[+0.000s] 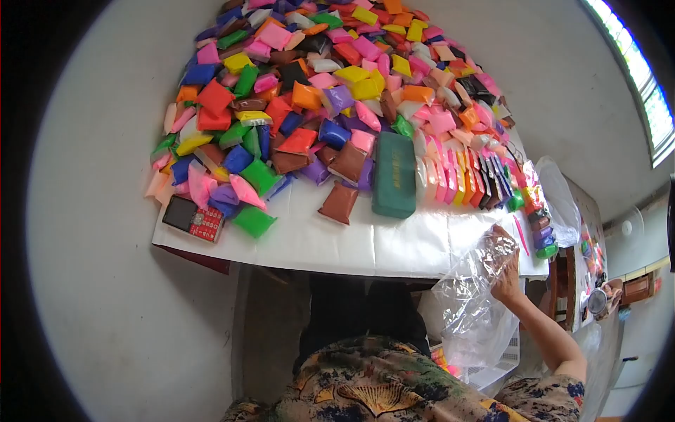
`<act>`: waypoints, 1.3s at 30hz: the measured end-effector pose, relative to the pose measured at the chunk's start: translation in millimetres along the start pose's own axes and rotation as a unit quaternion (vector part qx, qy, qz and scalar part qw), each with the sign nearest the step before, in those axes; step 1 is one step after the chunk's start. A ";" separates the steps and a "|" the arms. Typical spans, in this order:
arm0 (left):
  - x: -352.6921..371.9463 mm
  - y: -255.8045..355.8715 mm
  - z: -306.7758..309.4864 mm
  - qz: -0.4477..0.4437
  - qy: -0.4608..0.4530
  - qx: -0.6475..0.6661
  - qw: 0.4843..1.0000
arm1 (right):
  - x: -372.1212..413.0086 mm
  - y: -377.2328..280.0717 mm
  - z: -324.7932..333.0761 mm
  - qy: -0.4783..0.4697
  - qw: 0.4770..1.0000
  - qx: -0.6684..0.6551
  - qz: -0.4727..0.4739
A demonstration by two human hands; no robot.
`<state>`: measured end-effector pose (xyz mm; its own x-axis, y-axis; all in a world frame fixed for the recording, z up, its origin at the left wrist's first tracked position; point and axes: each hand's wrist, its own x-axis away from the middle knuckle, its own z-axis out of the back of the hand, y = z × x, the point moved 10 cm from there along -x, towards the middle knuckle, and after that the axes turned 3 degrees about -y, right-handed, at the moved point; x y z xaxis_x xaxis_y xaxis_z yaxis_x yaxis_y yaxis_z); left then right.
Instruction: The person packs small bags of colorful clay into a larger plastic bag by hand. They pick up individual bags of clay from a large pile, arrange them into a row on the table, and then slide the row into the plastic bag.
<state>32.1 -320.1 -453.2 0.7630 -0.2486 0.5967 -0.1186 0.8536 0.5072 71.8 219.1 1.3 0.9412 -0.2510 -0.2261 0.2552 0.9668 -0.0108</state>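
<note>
My right hand is at the front right edge of the table, its fingers closed on a clear plastic bag. The bag hangs crumpled below the table edge, and its film covers part of my fingers. Just right of the hand, a thin pink stick lies on the white table cover. Beyond the hand stands a row of small coloured packets on edge, beside a dark green case. My left hand is out of view.
A large heap of coloured packets covers the back of the table. A keypad phone lies at the front left. A filled tube of coloured packets lies along the right edge, near another clear bag. A white basket stands below.
</note>
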 end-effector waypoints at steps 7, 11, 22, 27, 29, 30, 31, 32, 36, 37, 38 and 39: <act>-1.4 -5.8 -0.6 -0.007 0.002 -0.012 1.000 | -1.1 -1.5 7.3 0.042 0.998 -0.040 -0.014; 1.4 -7.9 -0.4 -0.014 0.004 -0.019 1.000 | 0.7 -0.5 6.8 0.052 0.998 -0.031 -0.011; -11.9 14.7 43.9 -0.016 -0.014 -0.114 0.993 | 8.6 -28.8 15.1 0.083 0.987 -0.010 -0.137; 0.0 192.2 185.5 -0.254 0.223 -0.011 0.941 | 1.0 -47.6 8.6 0.109 0.983 -0.008 -0.147; 90.1 320.3 240.8 -0.417 0.277 0.124 0.857 | -0.2 -51.2 6.3 0.134 0.979 -0.017 -0.153; 127.7 366.4 248.7 -0.489 0.270 0.112 0.822 | -0.5 -52.0 4.5 0.144 0.977 -0.019 -0.156; 161.8 403.3 250.0 -0.557 0.262 0.100 0.782 | -1.0 -53.4 4.2 0.154 0.975 -0.021 -0.158; 193.2 436.0 242.3 -0.632 0.233 0.092 0.733 | -3.3 -57.0 3.6 0.153 0.976 -0.025 -0.153; 248.7 523.4 195.0 -0.729 0.174 -0.037 0.661 | -6.8 -67.0 1.2 0.178 0.972 -0.025 -0.151; 241.5 536.9 184.6 -0.710 0.212 -0.076 0.667 | -6.5 -68.5 0.4 0.176 0.972 -0.015 -0.155; 231.2 546.9 177.5 -0.688 0.251 -0.115 0.671 | -6.8 -69.3 0.3 0.174 0.972 -0.004 -0.159; 210.5 553.3 169.6 -0.649 0.264 -0.159 0.695 | -7.7 -70.6 1.3 0.173 0.972 0.006 -0.161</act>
<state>19.3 22.3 58.6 0.2325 -0.7731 -0.5902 0.9706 0.1455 0.1918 46.8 152.7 5.1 0.6824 -0.5072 -0.5265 0.5289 0.8397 -0.1234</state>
